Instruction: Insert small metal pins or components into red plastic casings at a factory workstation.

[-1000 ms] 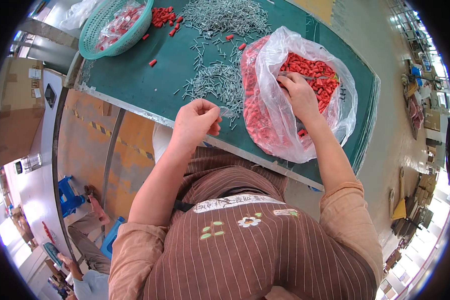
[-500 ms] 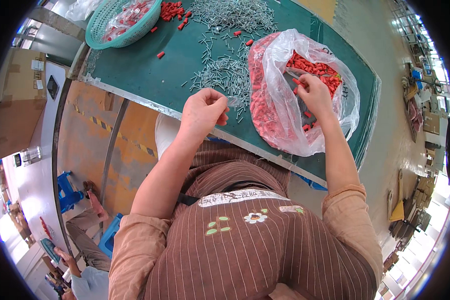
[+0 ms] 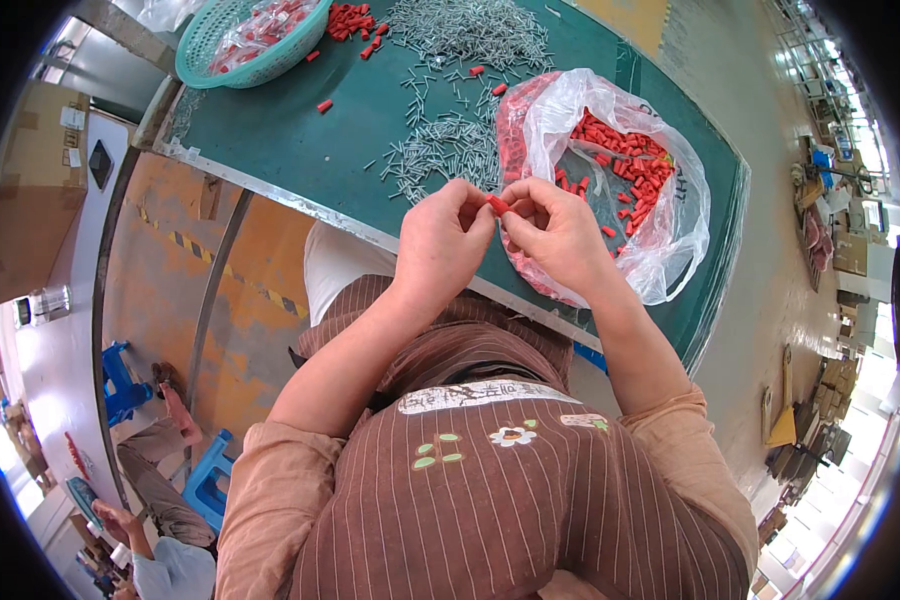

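Observation:
My left hand [image 3: 442, 240] and my right hand [image 3: 558, 240] meet fingertip to fingertip over the table's near edge. A small red plastic cap [image 3: 497, 205] is pinched in my right fingers, its left end against my left fingertips. My left fingers are closed; whatever else they hold is hidden. Just beyond my right hand lies a clear plastic bag [image 3: 685, 235], its mouth open, with many loose red caps [image 3: 620, 150] inside. Beyond my left hand, small metal screws or pins [image 3: 440, 150] are spread on the green table [image 3: 280, 150].
A bigger heap of the metal pins [image 3: 470, 35] lies farther back. At the far left stands a teal basket [image 3: 260, 70] with bagged red pieces, beside a pile of red caps [image 3: 350, 20]. Lower left, another person's hand [image 3: 118, 522] shows near a blue stool [image 3: 208, 480].
My right hand has come out of the bag and moved left with a red cap. My left hand has shifted right to meet it.

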Tool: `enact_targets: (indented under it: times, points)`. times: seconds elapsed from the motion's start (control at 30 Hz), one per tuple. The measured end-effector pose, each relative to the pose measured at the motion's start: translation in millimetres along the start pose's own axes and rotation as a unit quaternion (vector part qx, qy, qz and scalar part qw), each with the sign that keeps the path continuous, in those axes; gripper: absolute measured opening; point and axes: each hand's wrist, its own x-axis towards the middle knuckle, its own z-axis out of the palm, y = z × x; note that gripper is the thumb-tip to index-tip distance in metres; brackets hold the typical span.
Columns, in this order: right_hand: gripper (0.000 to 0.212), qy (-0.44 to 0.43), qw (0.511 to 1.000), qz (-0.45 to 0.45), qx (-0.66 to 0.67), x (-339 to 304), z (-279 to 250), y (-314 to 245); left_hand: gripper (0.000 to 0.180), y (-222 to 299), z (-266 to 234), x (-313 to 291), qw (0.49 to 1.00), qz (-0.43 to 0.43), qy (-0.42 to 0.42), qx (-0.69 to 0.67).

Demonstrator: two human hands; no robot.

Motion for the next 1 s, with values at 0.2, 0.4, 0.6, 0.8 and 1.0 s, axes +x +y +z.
enact_targets:
  times: [0.2, 0.4, 0.6, 0.8, 1.0]
  points:
    - [0.019, 0.055, 0.996, -0.031, -0.067, -7.6, -2.2, -21.4, 0.01, -12.1, -0.4, 2.8, 0.999, -0.028, 0.0, -0.047]
    - [0.015, 0.052, 0.968, -0.12, -0.212, -12.6, -7.2, -33.4, 0.009, -11.2, -2.9, 1.9, 0.998, -0.027, -0.008, -0.06]
    - [0.015, 0.077, 0.956, -0.139, -0.246, -7.1, -2.5, -30.4, 0.008, -14.1, -0.2, 4.0, 0.997, -0.028, -0.013, -0.065]
    - [0.012, 0.035, 0.906, -0.208, -0.367, -3.1, 2.4, -25.3, 0.009, -12.6, 2.1, 3.4, 0.997, -0.027, -0.022, -0.074]
    - [0.01, 0.069, 0.924, -0.196, -0.322, -7.5, 0.1, -30.3, 0.012, -1.9, -6.4, 6.9, 0.987, -0.101, -0.051, -0.115]
